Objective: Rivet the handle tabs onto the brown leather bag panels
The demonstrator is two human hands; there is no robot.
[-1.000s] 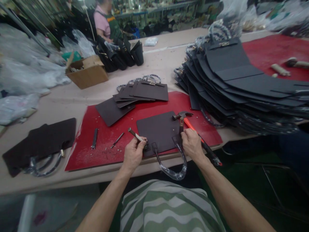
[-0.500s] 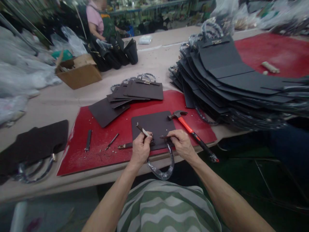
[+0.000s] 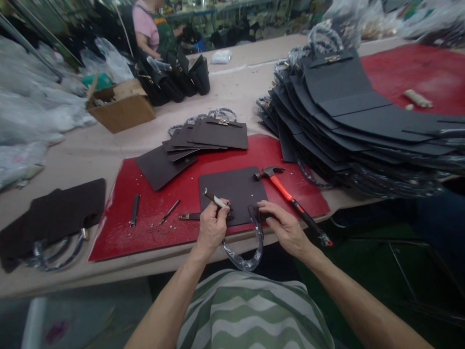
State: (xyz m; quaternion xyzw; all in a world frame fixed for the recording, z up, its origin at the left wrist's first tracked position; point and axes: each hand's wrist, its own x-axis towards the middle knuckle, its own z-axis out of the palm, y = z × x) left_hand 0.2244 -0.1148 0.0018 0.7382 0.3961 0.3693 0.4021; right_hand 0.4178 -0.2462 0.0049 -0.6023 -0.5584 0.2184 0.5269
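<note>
My left hand [image 3: 213,224] is closed around a slim rod-shaped tool [image 3: 218,199] with a white-wrapped grip and a dark, metal-tipped end pointing up and left. Under it lies a dark brown flat bag panel [image 3: 232,186]. A plastic-wrapped bag handle [image 3: 247,264] loops down over the table edge, its dark end [image 3: 254,213] rising beside my right hand [image 3: 288,228]. The right fingers stretch toward that end, thumb apart; whether they touch it I cannot tell. A dark strap with a metal end [image 3: 189,216] lies left of my left hand.
On the red mat [image 3: 119,232] lie a claw hammer [image 3: 286,194], a thin metal punch [image 3: 169,212] and a dark flat bar [image 3: 134,209]. Brown panels [image 3: 218,135] are fanned behind; a tall black stack [image 3: 337,106] stands right. A carton [image 3: 121,111] and another person [image 3: 147,29] are farther back.
My right hand has loosened its pinch at the handle end and drawn slightly right and down, its fingers now spread. The left hand keeps its hold, nearly still. The view has shifted a little.
</note>
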